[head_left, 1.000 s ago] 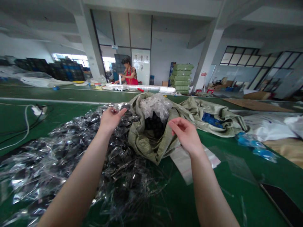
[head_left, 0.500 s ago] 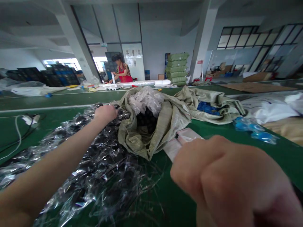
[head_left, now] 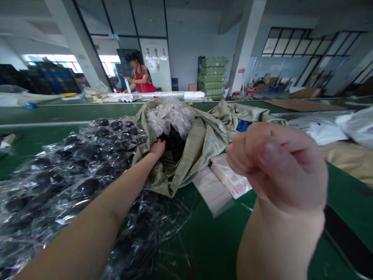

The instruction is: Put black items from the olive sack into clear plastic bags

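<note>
Left grip (head_left: 157, 148) reaches into sack (head_left: 201, 144); right grip (head_left: 276, 163) fisted, raised.

**Green, Olive and Black**

A dark green counter (head_left: 221, 241) carries an olive-green woven sack (head_left: 201, 147) of black pieces (head_left: 173, 142), clear glossy wrappers (head_left: 58, 171), red-striped clear bags (head_left: 230, 179) and blue packets (head_left: 241, 125); a distant person (head_left: 140, 76) wears red.
</note>
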A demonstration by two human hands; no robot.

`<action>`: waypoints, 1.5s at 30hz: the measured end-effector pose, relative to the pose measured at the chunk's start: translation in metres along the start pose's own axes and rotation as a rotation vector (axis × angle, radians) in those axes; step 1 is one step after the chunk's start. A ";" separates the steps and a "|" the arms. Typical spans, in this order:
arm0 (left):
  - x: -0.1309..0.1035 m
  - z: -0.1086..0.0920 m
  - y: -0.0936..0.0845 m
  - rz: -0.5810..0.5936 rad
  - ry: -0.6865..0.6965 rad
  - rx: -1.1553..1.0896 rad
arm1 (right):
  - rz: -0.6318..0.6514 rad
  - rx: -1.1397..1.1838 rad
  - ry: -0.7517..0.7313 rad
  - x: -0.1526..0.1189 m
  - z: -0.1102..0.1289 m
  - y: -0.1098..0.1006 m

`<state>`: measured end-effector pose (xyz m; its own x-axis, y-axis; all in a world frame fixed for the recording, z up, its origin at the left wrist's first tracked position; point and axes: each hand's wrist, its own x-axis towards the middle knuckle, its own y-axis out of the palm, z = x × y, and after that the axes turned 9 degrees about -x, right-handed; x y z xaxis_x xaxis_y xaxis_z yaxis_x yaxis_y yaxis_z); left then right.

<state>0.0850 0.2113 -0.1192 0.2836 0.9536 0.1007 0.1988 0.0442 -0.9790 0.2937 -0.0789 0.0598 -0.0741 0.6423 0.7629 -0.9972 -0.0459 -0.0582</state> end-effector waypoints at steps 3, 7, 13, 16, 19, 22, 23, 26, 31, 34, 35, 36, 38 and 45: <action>-0.007 0.008 0.005 -0.003 -0.026 0.039 | -0.107 -0.082 -0.022 0.001 0.000 0.005; -0.024 0.007 0.007 0.065 -0.023 0.048 | -0.243 -0.361 0.060 0.008 -0.020 0.007; -0.072 0.005 -0.002 0.174 0.069 0.026 | 0.214 -1.036 0.527 -0.008 -0.114 0.004; -0.089 0.008 -0.010 0.172 0.105 0.006 | 0.551 -1.404 0.651 -0.052 -0.139 0.009; -0.100 0.008 -0.018 0.147 0.118 -0.029 | 0.678 -1.571 0.674 -0.096 -0.140 0.014; -0.114 0.004 -0.027 0.067 0.105 -0.057 | 0.722 -1.616 0.759 -0.121 -0.134 0.020; -0.120 0.001 -0.031 0.028 0.104 -0.062 | 0.719 -1.616 0.772 -0.125 -0.132 0.022; -0.138 -0.005 -0.045 -0.087 0.133 -0.079 | 0.685 -1.612 0.802 -0.130 -0.130 0.027; -0.155 -0.004 -0.074 -0.177 0.231 -0.155 | 0.550 -1.620 0.818 -0.116 -0.114 0.021; -0.162 0.002 -0.091 -0.173 0.356 -0.403 | 0.463 -1.579 0.761 -0.096 -0.091 0.016; -0.164 0.003 -0.096 -0.155 0.388 -0.513 | 0.440 -1.522 0.724 -0.088 -0.082 0.015; -0.167 0.005 -0.101 -0.130 0.405 -0.612 | 0.400 -1.379 0.678 -0.080 -0.074 0.017; -0.173 0.006 -0.112 -0.062 0.418 -0.763 | 0.369 -1.025 0.653 -0.065 -0.058 0.024; -0.183 0.005 -0.134 0.184 0.493 -1.182 | 0.408 -0.413 0.705 -0.021 -0.047 0.063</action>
<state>0.0016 0.0319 -0.0071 0.6589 0.6967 0.2837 0.7521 -0.6050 -0.2614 0.2328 -0.0595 0.0098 -0.2672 0.9611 0.0701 -0.8035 -0.1820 -0.5668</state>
